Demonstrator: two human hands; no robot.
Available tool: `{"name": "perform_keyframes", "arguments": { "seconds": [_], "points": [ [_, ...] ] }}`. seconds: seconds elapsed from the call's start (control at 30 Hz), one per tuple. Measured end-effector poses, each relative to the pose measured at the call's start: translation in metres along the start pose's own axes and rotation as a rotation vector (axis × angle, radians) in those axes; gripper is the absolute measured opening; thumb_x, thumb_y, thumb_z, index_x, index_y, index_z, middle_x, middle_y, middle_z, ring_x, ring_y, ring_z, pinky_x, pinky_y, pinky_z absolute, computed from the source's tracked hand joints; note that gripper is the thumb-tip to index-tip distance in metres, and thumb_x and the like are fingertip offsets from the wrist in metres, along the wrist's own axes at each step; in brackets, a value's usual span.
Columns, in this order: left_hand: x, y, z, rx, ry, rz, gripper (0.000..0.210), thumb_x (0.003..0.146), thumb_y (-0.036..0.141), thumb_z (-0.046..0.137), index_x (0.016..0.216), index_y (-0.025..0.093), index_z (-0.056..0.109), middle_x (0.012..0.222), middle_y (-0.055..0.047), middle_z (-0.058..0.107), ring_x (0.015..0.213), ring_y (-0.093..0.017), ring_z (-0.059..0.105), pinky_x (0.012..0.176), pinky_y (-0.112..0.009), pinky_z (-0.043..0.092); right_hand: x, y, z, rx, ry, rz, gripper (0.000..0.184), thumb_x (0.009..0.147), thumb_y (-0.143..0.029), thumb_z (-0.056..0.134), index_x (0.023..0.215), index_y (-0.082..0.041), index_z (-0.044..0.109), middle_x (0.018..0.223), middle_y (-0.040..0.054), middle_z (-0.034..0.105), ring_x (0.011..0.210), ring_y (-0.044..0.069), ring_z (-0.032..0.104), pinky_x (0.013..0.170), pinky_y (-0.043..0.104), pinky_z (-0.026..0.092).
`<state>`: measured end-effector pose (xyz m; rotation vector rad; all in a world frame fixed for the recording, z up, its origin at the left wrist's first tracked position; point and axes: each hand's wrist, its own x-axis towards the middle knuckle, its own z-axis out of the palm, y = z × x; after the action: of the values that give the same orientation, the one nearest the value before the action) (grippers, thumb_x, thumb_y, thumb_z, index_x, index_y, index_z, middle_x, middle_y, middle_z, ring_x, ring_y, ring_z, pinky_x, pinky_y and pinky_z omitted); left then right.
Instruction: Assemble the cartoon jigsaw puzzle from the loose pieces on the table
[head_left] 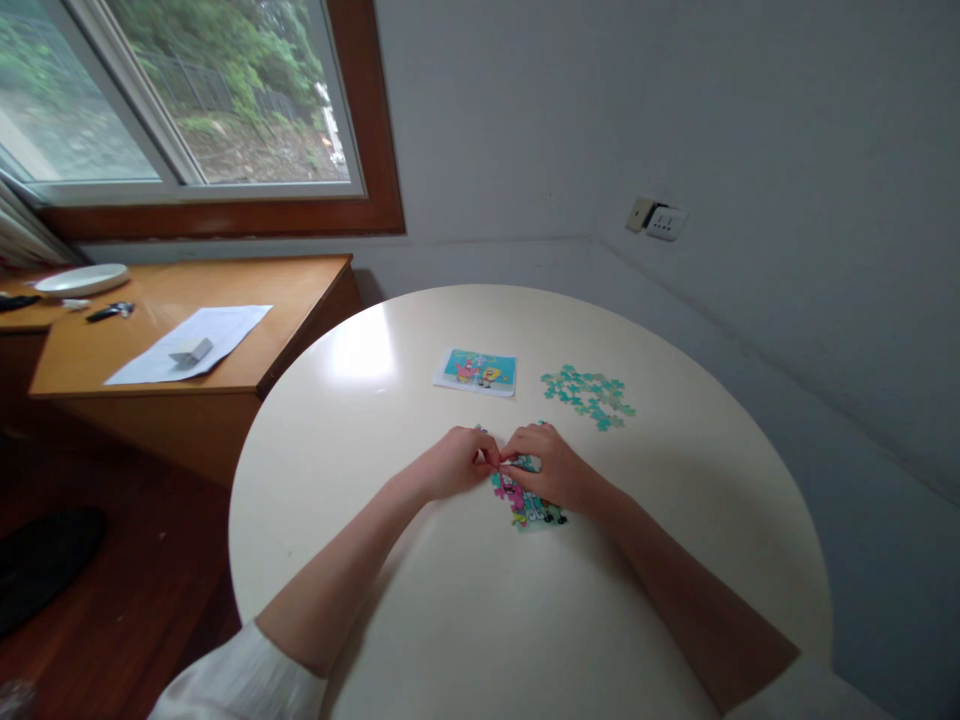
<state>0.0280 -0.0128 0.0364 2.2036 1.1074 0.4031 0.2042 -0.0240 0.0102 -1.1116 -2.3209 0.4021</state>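
Observation:
A partly joined jigsaw puzzle (517, 500) with pink, teal and yellow cartoon shapes lies on the round white table (480, 610). Over its upper left edge, my left hand (461, 462) pinches with thumb and forefinger. My right hand (551, 467) rests over the upper right of the puzzle, its fingers drawn together and meeting the left fingertips. Whatever sits between the fingertips looks like a small puzzle piece, but most of it is hidden. Both hands cover part of the joined pieces.
Loose teal puzzle pieces (592, 393) lie spread beyond my right hand. A cartoon picture card (478, 373) lies farther back. To the left stands a wooden desk (300, 295) with a paper sheet (217, 330), a small box (190, 352) and a white plate (82, 279).

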Motion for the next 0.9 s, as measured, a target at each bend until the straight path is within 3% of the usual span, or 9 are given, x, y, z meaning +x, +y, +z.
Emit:
{"name": "perform_keyframes", "arguments": {
  "seconds": [0.27,0.57,0.9],
  "points": [
    [0.0023,-0.0048,0.0020,0.046,-0.004,0.116,0.022,0.063,0.002,0.050,0.069,0.014,0.067,0.069,-0.001,0.058,0.059,-0.008,0.049,0.061,-0.018,0.040,0.0005,0.0010,0.0011,-0.015,-0.017,-0.007,0.007,0.070,-0.013,0.061,0.069,-0.019,0.063,0.073,0.0010,0.063,0.075,0.015,0.054,0.072,0.030,0.030],
    [0.0015,-0.0034,0.0019,0.048,-0.010,0.117,0.019,0.064,0.003,0.051,0.067,0.015,0.065,0.064,0.001,0.056,0.059,-0.008,0.048,0.062,-0.018,0.041,0.0002,-0.0012,-0.0001,0.004,0.013,-0.002,0.008,0.069,-0.011,0.061,0.068,-0.019,0.061,0.071,0.0006,0.062,0.074,0.015,0.054,0.071,0.030,0.030],
    [-0.0006,-0.0059,-0.0032,0.023,0.089,0.092,0.004,0.066,0.014,0.056,0.064,0.015,0.059,0.065,0.002,0.055,0.057,-0.008,0.046,0.058,-0.018,0.037,0.0000,0.0015,-0.0018,0.012,0.086,0.010,0.005,0.073,-0.015,0.059,0.069,-0.019,0.059,0.071,0.0011,0.063,0.073,0.015,0.054,0.070,0.030,0.031]
  ]
}}
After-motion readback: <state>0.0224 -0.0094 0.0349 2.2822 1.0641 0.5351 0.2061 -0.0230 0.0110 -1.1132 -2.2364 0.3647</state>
